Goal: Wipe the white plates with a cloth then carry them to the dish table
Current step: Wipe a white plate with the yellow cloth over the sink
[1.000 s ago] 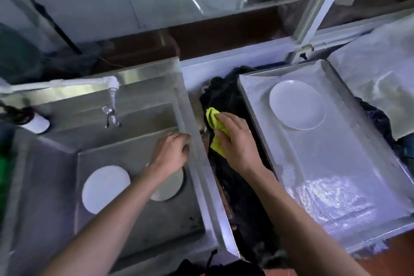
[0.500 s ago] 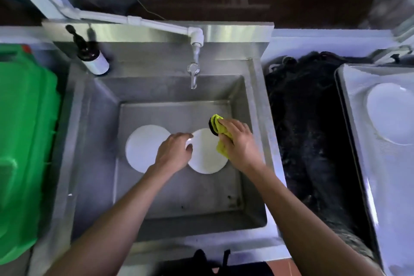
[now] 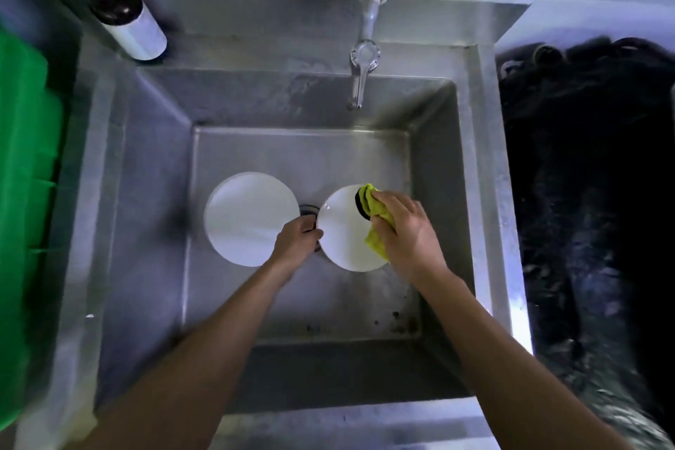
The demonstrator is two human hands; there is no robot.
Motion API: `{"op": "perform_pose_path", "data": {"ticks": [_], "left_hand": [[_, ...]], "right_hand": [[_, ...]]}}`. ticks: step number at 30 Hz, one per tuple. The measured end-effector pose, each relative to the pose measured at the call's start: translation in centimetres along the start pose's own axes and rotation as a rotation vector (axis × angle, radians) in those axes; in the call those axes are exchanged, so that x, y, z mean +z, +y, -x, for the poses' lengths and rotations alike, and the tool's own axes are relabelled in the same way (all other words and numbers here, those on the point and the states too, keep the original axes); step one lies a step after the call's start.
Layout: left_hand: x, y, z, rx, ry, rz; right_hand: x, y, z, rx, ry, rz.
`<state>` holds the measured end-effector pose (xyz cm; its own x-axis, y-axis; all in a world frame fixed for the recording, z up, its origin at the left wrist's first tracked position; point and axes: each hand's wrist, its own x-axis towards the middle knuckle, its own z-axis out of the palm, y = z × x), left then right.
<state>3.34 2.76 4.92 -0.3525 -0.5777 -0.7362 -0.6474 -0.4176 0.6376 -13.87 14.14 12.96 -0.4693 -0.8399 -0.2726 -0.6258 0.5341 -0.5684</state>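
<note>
Two white plates lie in the steel sink (image 3: 146, 194). The left plate (image 3: 248, 217) is flat on the basin floor. My left hand (image 3: 297, 237) grips the left rim of the right plate (image 3: 345, 234), next to the drain. My right hand (image 3: 405, 226) holds a yellow-green cloth (image 3: 376, 215) with a dark patch and presses it on the right plate's right side.
A tap (image 3: 361, 62) hangs over the back of the basin. A dark soap bottle (image 3: 120, 11) stands at the back left. A green bin (image 3: 25, 194) sits left of the sink. A dark, shadowed surface (image 3: 591, 194) lies to the right.
The view swung left from the dish table and down toward the sink. My right hand brought the cloth over the sink and onto the right plate, and my left hand took hold of that plate's rim.
</note>
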Motion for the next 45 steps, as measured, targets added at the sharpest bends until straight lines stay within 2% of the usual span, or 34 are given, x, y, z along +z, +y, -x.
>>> {"op": "perform_pose_path", "data": {"ticks": [9, 22, 35, 39, 45], "left_hand": [[3.0, -3.3, -4.1, -0.087, -0.012, -0.012], [5.4, -3.0, -4.3, -0.055, 0.100, 0.105], [5.8, -3.3, -4.9, -0.292, 0.174, 0.432], [6.1, -3.4, -4.6, -0.323, 0.163, 0.491], [6.7, -3.2, -3.8, -0.342, 0.072, 0.403]], "right_hand": [[3.6, 3.6, -1.1, 0.028, -0.076, 0.012], [5.2, 5.0, -1.1, 0.076, -0.104, -0.016], [4.9, 5.1, -0.2, 0.062, -0.079, -0.009], [4.7, 5.2, 0.5, 0.073, -0.088, -0.008], [4.5, 5.3, 2.0, 0.089, -0.078, -0.017]]}}
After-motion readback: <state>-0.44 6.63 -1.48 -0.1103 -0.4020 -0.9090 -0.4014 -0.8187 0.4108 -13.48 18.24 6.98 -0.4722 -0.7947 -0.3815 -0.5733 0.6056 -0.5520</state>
